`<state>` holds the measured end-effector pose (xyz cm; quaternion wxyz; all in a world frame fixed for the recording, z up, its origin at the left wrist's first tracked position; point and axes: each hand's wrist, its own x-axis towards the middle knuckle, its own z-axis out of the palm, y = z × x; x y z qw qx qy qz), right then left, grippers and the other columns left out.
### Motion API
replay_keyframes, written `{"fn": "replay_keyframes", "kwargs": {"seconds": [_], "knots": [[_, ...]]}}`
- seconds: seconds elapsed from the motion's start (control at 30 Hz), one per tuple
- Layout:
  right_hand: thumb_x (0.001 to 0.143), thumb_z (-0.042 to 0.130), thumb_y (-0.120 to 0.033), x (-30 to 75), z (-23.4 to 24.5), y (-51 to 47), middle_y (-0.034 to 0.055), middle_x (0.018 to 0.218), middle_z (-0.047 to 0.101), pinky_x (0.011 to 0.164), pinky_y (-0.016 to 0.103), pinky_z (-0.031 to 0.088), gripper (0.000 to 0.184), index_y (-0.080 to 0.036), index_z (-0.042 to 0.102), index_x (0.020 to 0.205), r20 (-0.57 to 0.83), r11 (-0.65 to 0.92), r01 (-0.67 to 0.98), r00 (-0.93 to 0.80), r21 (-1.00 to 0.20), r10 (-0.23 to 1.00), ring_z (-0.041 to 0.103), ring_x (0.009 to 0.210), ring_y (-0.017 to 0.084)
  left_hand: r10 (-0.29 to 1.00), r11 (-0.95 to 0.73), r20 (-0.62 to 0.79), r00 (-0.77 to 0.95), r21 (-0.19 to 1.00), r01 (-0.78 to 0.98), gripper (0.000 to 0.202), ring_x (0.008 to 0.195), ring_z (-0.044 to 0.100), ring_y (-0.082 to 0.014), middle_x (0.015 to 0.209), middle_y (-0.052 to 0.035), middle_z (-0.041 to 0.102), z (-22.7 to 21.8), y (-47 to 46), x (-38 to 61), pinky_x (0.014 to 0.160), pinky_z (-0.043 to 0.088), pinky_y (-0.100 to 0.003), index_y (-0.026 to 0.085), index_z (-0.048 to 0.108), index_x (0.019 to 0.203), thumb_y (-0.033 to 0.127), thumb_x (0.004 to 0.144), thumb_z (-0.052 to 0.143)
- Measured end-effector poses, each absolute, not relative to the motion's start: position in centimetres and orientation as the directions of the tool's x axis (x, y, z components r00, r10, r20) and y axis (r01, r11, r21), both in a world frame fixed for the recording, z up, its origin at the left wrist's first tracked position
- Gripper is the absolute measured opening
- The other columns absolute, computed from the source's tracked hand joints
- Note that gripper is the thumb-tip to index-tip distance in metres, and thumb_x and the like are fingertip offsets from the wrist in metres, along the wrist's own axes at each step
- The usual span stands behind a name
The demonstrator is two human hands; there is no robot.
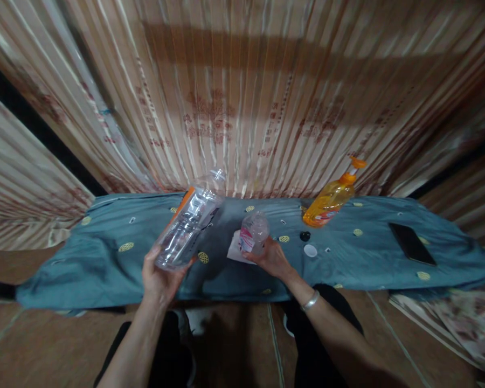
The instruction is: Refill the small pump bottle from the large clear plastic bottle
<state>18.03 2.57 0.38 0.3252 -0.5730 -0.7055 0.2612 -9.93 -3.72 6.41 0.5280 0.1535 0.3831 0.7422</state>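
Note:
My left hand (161, 275) is closed round the lower end of a large clear plastic bottle (192, 226) with an orange strip on its label. The bottle leans to the right, its uncapped mouth uppermost. A smaller clear plastic bottle (255, 231) with a pink and white label is gripped in my right hand (270, 257). Under or just behind it lies a white paper or cloth piece (235, 249), partly hidden. To the right of my right hand lie a black cap (305, 236) and a white round lid (310, 250).
A pump bottle of orange liquid (327, 202) stands at the back right of the teal cloth-covered surface (105, 258). A black phone (412, 243) lies farther right. Patterned curtains (242, 108) hang behind and at the sides. My legs and the tiled floor show below.

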Motion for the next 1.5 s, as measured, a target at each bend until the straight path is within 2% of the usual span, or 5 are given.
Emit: {"fn": "replay_keyframes", "kwargs": {"seconds": [0.3,0.67,0.93,1.23,1.5], "knots": [[0.086,0.081,-0.04,18.0,-0.3,3.0,0.0144,0.114,0.085,0.094,0.054,0.067,0.047,-0.022,0.07,0.128,0.185,0.224,0.569,-0.127,-0.791,0.974,0.082,0.106,0.037,0.838,-0.063,-0.353,-0.417,0.696,-0.715,0.039,0.067,0.078,-0.03,0.086,-0.0092,0.082,6.1,-4.3,-10.1,0.048,0.065,-0.039,0.017,0.077,0.111,0.04,0.081,0.07],[0.09,0.078,-0.037,18.4,-1.1,4.2,0.0147,0.117,0.083,0.094,0.052,0.068,0.056,-0.021,0.063,0.141,0.318,0.323,0.596,-0.118,-0.735,0.941,0.082,0.106,0.037,0.832,-0.059,-0.352,-0.428,0.711,-0.701,0.038,0.066,0.078,-0.0273,0.086,-0.0088,0.084,6.5,-4.4,-10.6,0.047,0.065,-0.038,0.017,0.078,0.112,0.038,0.083,0.068],[0.092,0.078,-0.038,18.6,-0.7,3.9,0.0139,0.118,0.083,0.095,0.048,0.067,0.058,-0.021,0.061,0.144,0.324,0.352,0.655,-0.168,-0.668,0.931,0.082,0.108,0.034,0.804,-0.055,-0.369,-0.466,0.734,-0.677,0.025,0.059,0.076,-0.0274,0.079,-0.0094,0.082,7.6,-4.5,-10.3,0.04,0.063,-0.039,0.016,0.077,0.095,0.033,0.087,0.061],[0.092,0.079,-0.038,18.5,-0.5,3.8,0.0151,0.123,0.082,0.101,0.052,0.066,0.064,-0.024,0.058,0.151,0.305,0.332,0.694,-0.167,-0.639,0.937,0.08,0.115,0.035,0.838,-0.056,-0.323,-0.44,0.751,-0.658,0.024,0.059,0.076,-0.0278,0.081,-0.0105,0.083,7.5,-4.5,-10.5,0.04,0.063,-0.038,0.017,0.077,0.092,0.035,0.081,0.068],[0.091,0.079,-0.043,18.9,-0.5,3.9,0.0202,0.129,0.081,0.106,0.058,0.064,0.068,-0.019,0.059,0.151,0.333,0.337,0.703,-0.15,-0.626,0.931,0.079,0.119,0.039,0.87,-0.072,-0.251,-0.424,0.786,-0.614,0.038,0.065,0.078,-0.0279,0.087,-0.0091,0.085,6.5,-4.6,-11.4,0.043,0.065,-0.037,0.016,0.081,0.097,0.043,0.069,0.083]]}}
